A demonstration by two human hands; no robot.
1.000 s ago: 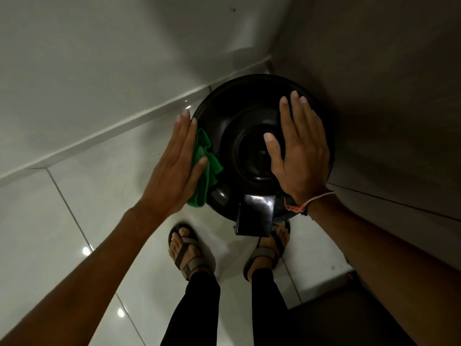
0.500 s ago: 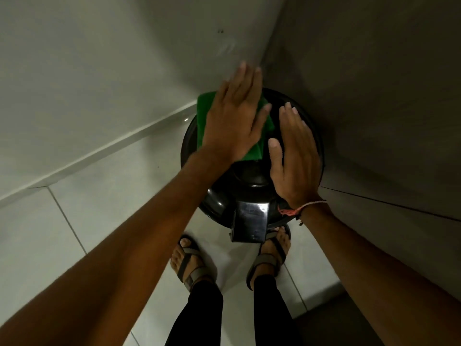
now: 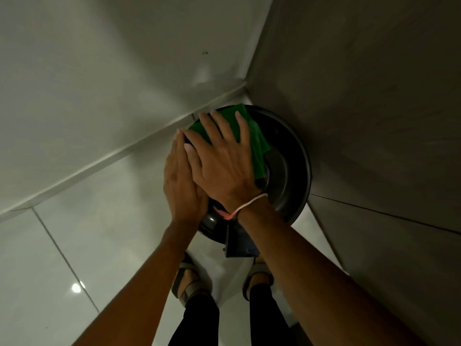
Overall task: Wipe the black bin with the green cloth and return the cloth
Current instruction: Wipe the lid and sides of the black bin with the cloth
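A round black bin (image 3: 287, 176) stands on the floor in a corner, seen from above, with its pedal (image 3: 239, 243) toward me. The green cloth (image 3: 257, 143) lies on the far left part of the lid. My right hand (image 3: 222, 161), with a pink string at the wrist, lies flat on the cloth with fingers spread and presses it onto the lid. My left hand (image 3: 182, 181) lies flat against the bin's left edge, fingers together, with nothing in it. The hands hide the left half of the lid.
A light wall (image 3: 99, 71) runs behind and left of the bin, and a grey wall panel (image 3: 374, 108) stands close on its right. My feet in sandals (image 3: 189, 283) are on the glossy white floor tiles (image 3: 74, 245) just in front of the pedal.
The cloth has passed from my left hand to my right hand. My left hand swept it over the lid's far part, then dropped to the bin's left edge; my right hand moved left onto the cloth.
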